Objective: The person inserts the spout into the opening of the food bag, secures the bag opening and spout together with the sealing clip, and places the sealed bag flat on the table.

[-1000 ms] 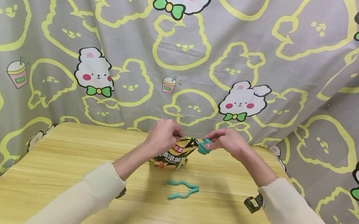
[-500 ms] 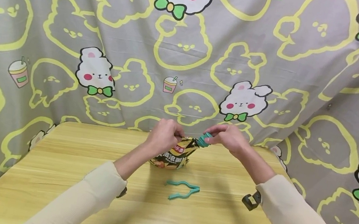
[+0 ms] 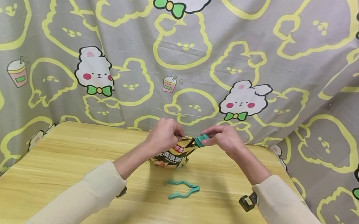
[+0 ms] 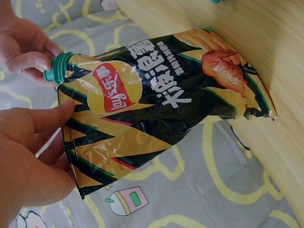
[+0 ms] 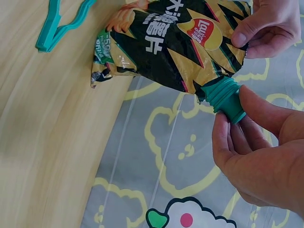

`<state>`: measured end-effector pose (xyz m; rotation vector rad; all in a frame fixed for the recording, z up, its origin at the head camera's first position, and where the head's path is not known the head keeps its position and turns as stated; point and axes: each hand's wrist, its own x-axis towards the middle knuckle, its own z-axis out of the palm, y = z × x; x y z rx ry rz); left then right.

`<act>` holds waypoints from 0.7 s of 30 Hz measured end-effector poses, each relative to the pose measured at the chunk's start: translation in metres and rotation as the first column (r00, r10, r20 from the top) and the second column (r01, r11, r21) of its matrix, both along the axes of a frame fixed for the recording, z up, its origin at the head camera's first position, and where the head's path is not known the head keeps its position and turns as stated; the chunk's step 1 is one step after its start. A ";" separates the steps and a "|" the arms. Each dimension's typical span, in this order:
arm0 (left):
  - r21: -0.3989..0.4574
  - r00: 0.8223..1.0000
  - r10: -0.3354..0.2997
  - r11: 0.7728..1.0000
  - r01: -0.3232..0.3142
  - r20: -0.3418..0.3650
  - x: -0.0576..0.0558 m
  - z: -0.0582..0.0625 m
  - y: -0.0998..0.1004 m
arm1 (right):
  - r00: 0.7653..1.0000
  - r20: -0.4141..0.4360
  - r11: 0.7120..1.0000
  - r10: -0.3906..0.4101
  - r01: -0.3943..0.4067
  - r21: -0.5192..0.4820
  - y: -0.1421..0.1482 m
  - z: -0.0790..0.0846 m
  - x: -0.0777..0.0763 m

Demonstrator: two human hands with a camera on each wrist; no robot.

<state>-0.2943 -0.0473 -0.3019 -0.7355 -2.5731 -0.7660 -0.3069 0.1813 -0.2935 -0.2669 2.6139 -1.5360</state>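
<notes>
A black and gold chip bag (image 4: 142, 128) with a red and yellow logo stands on the table, its top edge raised. My left hand (image 3: 162, 136) pinches that top edge between thumb and fingers. At the bag's top right corner, my right hand (image 3: 228, 140) holds a teal threaded spout (image 5: 225, 100) between thumb and fingertips. In the right wrist view the spout's wider end overlaps the corner, hiding the corner's tip. In front of the bag lies a teal, V-shaped clip (image 3: 194, 189), its two arms spread apart.
The light wooden table (image 3: 82, 206) runs back to a grey curtain (image 3: 123, 41) printed with rabbits and yellow outlines. Black wrist camera mounts show under both forearms, the right one (image 3: 247, 202) hanging just over the table in the head view.
My right hand has brought the spout left and slightly up, from beside the bag onto its top corner. The left hand keeps its grip on the top edge; the clip lies where it was.
</notes>
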 end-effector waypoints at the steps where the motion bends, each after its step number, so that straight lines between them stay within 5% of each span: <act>1: 0.000 1.000 0.001 1.000 -0.001 0.004 0.000 0.000 0.000 | 1.000 0.001 1.000 -0.002 0.002 -0.001 0.000 0.000 0.000; 21: 0.026 1.000 -0.002 1.000 0.002 0.014 0.001 0.001 -0.002 | 1.000 0.001 1.000 -0.010 0.010 -0.013 -0.003 -0.008 0.002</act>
